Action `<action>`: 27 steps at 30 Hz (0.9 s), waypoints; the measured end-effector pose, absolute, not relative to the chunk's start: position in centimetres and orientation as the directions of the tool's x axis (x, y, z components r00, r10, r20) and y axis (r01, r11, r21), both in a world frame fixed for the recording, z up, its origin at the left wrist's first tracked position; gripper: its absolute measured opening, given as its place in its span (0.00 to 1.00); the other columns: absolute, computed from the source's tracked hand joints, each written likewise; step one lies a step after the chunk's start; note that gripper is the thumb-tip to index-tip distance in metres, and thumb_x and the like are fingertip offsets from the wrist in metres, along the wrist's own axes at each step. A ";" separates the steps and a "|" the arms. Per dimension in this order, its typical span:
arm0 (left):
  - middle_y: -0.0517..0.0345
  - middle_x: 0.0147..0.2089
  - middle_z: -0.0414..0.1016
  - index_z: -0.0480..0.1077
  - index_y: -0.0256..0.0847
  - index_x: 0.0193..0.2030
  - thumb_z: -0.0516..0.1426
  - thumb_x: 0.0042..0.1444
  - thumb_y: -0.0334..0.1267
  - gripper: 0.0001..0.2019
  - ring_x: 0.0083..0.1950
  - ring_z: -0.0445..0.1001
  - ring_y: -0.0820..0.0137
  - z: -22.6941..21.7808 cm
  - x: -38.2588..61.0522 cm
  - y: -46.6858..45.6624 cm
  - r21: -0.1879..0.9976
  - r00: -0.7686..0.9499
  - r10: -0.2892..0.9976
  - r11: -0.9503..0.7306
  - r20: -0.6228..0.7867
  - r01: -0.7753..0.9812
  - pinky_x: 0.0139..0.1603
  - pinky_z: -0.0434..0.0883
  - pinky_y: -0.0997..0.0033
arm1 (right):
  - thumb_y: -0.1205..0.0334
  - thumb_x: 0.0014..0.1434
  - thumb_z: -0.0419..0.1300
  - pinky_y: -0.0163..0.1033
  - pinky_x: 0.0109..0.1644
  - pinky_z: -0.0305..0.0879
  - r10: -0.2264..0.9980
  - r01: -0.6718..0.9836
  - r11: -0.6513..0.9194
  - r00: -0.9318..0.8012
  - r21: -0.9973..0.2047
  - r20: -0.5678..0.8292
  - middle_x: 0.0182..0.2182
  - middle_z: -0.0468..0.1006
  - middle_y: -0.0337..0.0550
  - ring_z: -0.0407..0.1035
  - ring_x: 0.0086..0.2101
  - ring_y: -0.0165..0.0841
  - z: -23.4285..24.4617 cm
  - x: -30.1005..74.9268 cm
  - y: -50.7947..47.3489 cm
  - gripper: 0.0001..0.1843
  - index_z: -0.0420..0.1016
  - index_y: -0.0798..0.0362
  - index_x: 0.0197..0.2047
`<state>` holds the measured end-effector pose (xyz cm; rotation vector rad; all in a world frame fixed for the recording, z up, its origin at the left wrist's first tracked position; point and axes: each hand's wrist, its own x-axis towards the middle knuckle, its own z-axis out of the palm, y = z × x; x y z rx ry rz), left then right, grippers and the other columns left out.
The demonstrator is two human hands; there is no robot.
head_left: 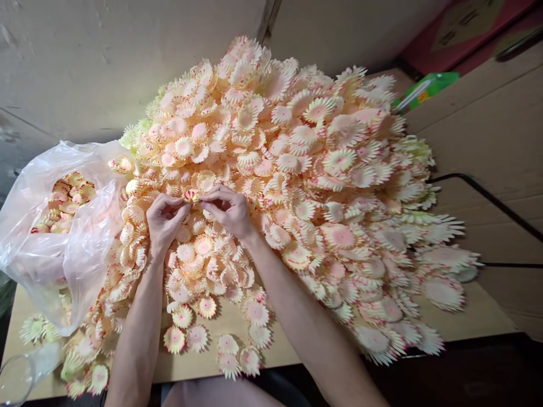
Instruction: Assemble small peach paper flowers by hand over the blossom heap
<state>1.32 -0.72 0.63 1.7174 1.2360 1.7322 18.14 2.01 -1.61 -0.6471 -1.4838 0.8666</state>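
Observation:
A small cream flower piece with red-pink petal tips is pinched between my two hands, over a large pile of similar pieces. My left hand grips its left side with thumb and fingertips. On its right side, my right hand holds it the same way. Beneath and around both hands spreads the heap of scalloped, pale pink and cream flower pieces. A few loose flower pieces lie flat on the table between my forearms.
A translucent plastic bag with more flower pieces stands at the left. A clear cup is at the lower left table corner. Cardboard rises at the right, with a green packet beside it. A wall backs the wooden table.

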 end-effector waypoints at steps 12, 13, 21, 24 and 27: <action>0.52 0.43 0.73 0.76 0.38 0.35 0.70 0.46 0.37 0.11 0.47 0.75 0.71 0.7 1.5 -0.9 0.819 -0.088 0.819 -0.548 0.567 0.172 0.43 0.78 0.72 | 0.59 0.55 0.66 0.37 0.40 0.72 0.878 -0.216 0.430 -0.124 -0.877 0.462 0.39 0.79 0.45 0.73 0.40 0.33 -0.8 18.4 2.0 0.07 0.83 0.51 0.36; 0.51 0.43 0.74 0.76 0.38 0.36 0.69 0.48 0.38 0.10 0.47 0.75 0.70 0.7 1.4 -0.9 0.811 -0.084 0.814 -0.553 0.574 0.189 0.43 0.78 0.72 | 0.60 0.55 0.66 0.38 0.43 0.72 0.874 -0.230 0.432 -0.132 -0.872 0.468 0.40 0.79 0.45 0.74 0.42 0.33 -0.8 18.4 1.9 0.06 0.83 0.51 0.36; 0.49 0.56 0.69 0.77 0.46 0.53 0.68 0.51 0.38 0.21 0.54 0.76 0.66 0.4 1.2 -0.9 0.852 -0.007 0.859 -0.506 0.512 0.133 0.50 0.79 0.69 | 0.62 0.52 0.70 0.36 0.41 0.70 0.866 -0.277 0.404 -0.190 -0.872 0.462 0.36 0.80 0.42 0.74 0.37 0.30 -0.7 18.4 1.7 0.05 0.83 0.50 0.35; 0.51 0.57 0.70 0.75 0.50 0.56 0.70 0.47 0.36 0.28 0.53 0.78 0.66 0.2 1.3 -1.0 0.891 0.062 0.890 -0.454 0.452 0.023 0.53 0.79 0.65 | 0.59 0.49 0.72 0.36 0.38 0.70 0.902 -0.301 0.312 -0.205 -0.901 0.380 0.33 0.81 0.41 0.73 0.34 0.31 -0.6 18.4 1.6 0.08 0.82 0.51 0.33; 0.49 0.54 0.76 0.77 0.47 0.55 0.72 0.44 0.37 0.28 0.50 0.80 0.64 0.1 1.5 -1.1 0.920 0.040 0.920 -0.391 0.391 -0.018 0.52 0.79 0.63 | 0.56 0.48 0.73 0.38 0.39 0.73 0.912 -0.341 0.233 -0.249 -0.911 0.326 0.34 0.82 0.41 0.74 0.34 0.32 -0.6 18.5 1.6 0.10 0.83 0.51 0.33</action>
